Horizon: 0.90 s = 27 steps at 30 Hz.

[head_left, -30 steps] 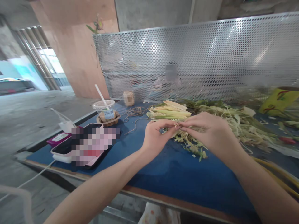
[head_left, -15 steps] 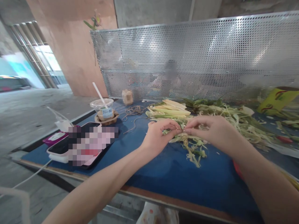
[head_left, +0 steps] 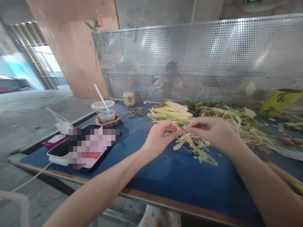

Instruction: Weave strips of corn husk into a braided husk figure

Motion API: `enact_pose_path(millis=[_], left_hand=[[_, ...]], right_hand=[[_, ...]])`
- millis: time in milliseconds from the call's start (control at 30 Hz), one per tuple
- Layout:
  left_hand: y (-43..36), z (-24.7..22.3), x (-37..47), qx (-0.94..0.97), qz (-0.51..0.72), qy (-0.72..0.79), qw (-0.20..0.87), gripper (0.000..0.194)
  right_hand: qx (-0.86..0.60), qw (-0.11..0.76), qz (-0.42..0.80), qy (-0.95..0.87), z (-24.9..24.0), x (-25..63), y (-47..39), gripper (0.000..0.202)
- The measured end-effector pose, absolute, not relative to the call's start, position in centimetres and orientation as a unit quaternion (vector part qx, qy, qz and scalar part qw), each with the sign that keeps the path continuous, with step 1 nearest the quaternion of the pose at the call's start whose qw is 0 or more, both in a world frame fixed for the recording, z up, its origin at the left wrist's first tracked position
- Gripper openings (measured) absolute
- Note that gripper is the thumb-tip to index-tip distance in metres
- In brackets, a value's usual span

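Note:
My left hand (head_left: 158, 135) is closed in a pinch, its thumb and forefinger meeting over the blue tabletop. Opposite it, my right hand (head_left: 211, 130) pinches too, and the fingertips of both hands nearly touch. A pale yellow-green leafy sprig (head_left: 195, 146) runs from the fingertips toward me, its ragged leaves spreading over the table. The exact spot where the fingers grip is partly hidden by the fingers. Just beyond the hands lies a bundle of pale yellow-green husk-like leaves (head_left: 169, 111).
A heap of loose green and dry leaves (head_left: 236, 119) covers the right back. Brown twine (head_left: 136, 112) lies near a lidded cup with a straw (head_left: 106, 113). Phones (head_left: 63, 148) sit at the left. A perforated metal screen (head_left: 151, 60) closes the back; a yellow wrapper (head_left: 280, 101) leans right.
The sprig's lower leaves have swung to the right and fanned out. My right hand has shifted slightly; both hands keep their pinch.

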<state>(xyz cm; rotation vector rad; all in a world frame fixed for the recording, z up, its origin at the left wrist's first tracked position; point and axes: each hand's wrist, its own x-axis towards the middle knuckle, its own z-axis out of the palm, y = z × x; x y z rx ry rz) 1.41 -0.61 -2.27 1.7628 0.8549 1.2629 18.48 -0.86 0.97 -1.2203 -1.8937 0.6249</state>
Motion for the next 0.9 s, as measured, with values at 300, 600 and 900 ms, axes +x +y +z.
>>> enact_pose_path(millis=[300,600,900], left_hand=[[-0.45,-2.56,1.51,0.685,0.502,0.337,0.407,0.014],[-0.66,-2.34,1.38,0.684,0.522,0.338,0.380,0.013],[-0.82,-2.28,1.25,0.709,0.503,0.355,0.344,0.012]], right_hand=[[-0.467,0.414,0.230,-0.747,1.05,18.43,-1.35,0.012],[-0.471,0.416,0.306,-0.715,1.66,18.46,-1.32,0.011],[-0.471,0.391,0.165,-0.773,0.87,18.90,-0.91,0.009]])
